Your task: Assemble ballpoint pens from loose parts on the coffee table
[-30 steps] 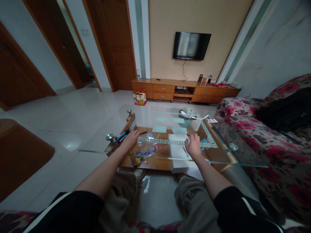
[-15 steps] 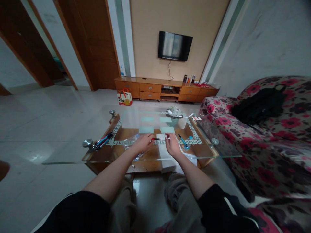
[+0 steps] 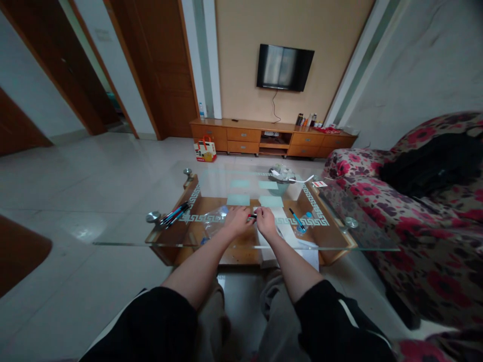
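My left hand (image 3: 236,221) and my right hand (image 3: 265,222) meet over the middle of the glass coffee table (image 3: 151,243). Between them they hold a dark pen with a red end (image 3: 252,216), one hand on each end. Under the right hand lies a white sheet of paper (image 3: 289,236). A blue pen (image 3: 297,220) rests on the glass just to the right. A bundle of several pens (image 3: 173,213) lies near the table's left corner. A clear plastic bag (image 3: 213,223) sits left of my left hand.
A small basket with crumpled paper (image 3: 281,177) stands at the table's far side. A flowered sofa (image 3: 415,221) with a black bag (image 3: 430,168) fills the right. A wooden TV cabinet (image 3: 271,138) and a gift bag (image 3: 205,149) stand beyond; tiled floor to the left.
My left hand took a pen from the pile at the left and carried it to the middle. My right hand moved left from the paper and gripped the pen's other end.
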Demonstrator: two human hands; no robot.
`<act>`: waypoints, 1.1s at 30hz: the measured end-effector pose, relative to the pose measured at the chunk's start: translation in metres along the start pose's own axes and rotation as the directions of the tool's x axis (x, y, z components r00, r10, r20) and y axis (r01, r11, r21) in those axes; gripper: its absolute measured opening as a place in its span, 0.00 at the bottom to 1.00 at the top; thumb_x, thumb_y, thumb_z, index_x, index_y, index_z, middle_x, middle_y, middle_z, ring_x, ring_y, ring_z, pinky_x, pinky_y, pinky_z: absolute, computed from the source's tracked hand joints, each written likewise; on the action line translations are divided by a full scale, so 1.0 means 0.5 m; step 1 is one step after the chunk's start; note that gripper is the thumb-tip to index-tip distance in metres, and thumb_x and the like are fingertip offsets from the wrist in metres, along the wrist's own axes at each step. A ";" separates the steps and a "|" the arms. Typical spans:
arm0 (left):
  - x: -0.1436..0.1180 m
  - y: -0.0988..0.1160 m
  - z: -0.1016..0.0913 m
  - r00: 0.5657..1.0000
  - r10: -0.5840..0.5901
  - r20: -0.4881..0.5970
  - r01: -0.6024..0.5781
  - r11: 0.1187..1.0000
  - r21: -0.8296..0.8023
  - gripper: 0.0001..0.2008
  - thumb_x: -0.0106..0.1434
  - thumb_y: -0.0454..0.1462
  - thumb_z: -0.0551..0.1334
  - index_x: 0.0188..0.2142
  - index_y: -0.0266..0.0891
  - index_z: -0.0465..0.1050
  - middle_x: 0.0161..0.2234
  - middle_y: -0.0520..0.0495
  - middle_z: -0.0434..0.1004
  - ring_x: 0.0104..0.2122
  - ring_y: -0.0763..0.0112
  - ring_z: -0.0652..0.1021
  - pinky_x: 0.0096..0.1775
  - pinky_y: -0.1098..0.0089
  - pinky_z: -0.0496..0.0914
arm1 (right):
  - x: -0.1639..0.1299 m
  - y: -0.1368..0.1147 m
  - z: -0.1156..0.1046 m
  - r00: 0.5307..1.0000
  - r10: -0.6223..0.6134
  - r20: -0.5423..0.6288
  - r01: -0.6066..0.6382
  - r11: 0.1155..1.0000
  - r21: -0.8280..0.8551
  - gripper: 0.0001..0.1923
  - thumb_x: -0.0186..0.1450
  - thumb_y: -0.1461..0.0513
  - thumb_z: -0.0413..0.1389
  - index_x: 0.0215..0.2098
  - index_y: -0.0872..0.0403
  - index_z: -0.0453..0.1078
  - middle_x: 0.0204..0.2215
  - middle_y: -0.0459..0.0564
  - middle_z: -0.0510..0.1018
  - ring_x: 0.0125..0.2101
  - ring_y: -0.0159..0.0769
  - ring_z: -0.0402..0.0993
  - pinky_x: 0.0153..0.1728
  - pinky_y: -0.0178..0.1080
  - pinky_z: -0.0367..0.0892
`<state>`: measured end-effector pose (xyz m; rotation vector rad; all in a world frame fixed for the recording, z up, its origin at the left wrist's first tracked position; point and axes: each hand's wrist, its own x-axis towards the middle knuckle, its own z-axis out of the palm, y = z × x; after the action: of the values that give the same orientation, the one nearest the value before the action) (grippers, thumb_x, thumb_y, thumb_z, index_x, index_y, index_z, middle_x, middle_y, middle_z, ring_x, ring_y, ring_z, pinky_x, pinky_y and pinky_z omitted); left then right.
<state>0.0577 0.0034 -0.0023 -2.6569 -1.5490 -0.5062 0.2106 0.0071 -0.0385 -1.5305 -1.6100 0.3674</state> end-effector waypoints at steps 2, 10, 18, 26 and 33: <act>-0.008 -0.009 -0.004 1.000 -0.015 -0.020 0.015 1.000 0.020 0.17 0.64 0.49 0.61 0.39 0.38 0.75 0.41 0.38 0.77 0.44 0.53 0.75 0.45 0.58 0.64 | 0.000 -0.006 0.004 0.999 -0.027 0.018 0.027 1.000 0.012 0.20 0.73 0.57 0.42 0.32 0.54 0.73 0.32 0.55 0.77 0.39 0.41 0.72 0.43 0.39 0.63; -0.033 -0.053 -0.025 0.999 -0.015 -0.040 0.017 0.999 0.048 0.22 0.65 0.56 0.57 0.37 0.39 0.73 0.40 0.40 0.77 0.43 0.57 0.75 0.44 0.61 0.63 | -0.011 0.001 -0.019 0.994 -0.045 0.098 0.044 0.999 0.007 0.23 0.73 0.54 0.43 0.29 0.54 0.74 0.30 0.52 0.78 0.34 0.39 0.72 0.37 0.36 0.61; -0.055 -0.076 -0.029 0.994 0.106 -0.032 -0.104 0.991 0.081 0.17 0.68 0.51 0.57 0.38 0.40 0.71 0.40 0.42 0.75 0.44 0.59 0.74 0.45 0.62 0.64 | -0.027 -0.008 -0.039 0.956 -0.005 0.294 -0.026 0.995 0.100 0.27 0.71 0.49 0.43 0.26 0.54 0.74 0.22 0.47 0.75 0.27 0.36 0.71 0.31 0.35 0.59; -0.064 -0.088 -0.044 0.981 0.191 -0.020 -0.189 0.980 0.055 0.09 0.70 0.44 0.56 0.44 0.44 0.71 0.40 0.45 0.75 0.43 0.63 0.75 0.43 0.66 0.66 | -0.031 0.003 -0.028 0.913 0.078 0.400 -0.175 0.961 0.213 0.28 0.68 0.45 0.45 0.26 0.55 0.73 0.20 0.47 0.73 0.23 0.34 0.68 0.27 0.34 0.60; -0.065 -0.087 -0.044 0.980 0.198 0.008 -0.199 0.980 0.020 0.08 0.71 0.41 0.55 0.46 0.46 0.70 0.40 0.47 0.75 0.39 0.66 0.76 0.40 0.69 0.67 | -0.029 0.009 -0.026 0.898 0.111 0.425 -0.253 0.922 0.294 0.30 0.67 0.41 0.45 0.26 0.55 0.71 0.20 0.48 0.72 0.21 0.33 0.66 0.24 0.33 0.60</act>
<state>0.0002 -0.0059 0.0032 -2.7584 -1.2628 -0.4697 0.2213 -0.0095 -0.0395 -1.3957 -1.5957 1.0746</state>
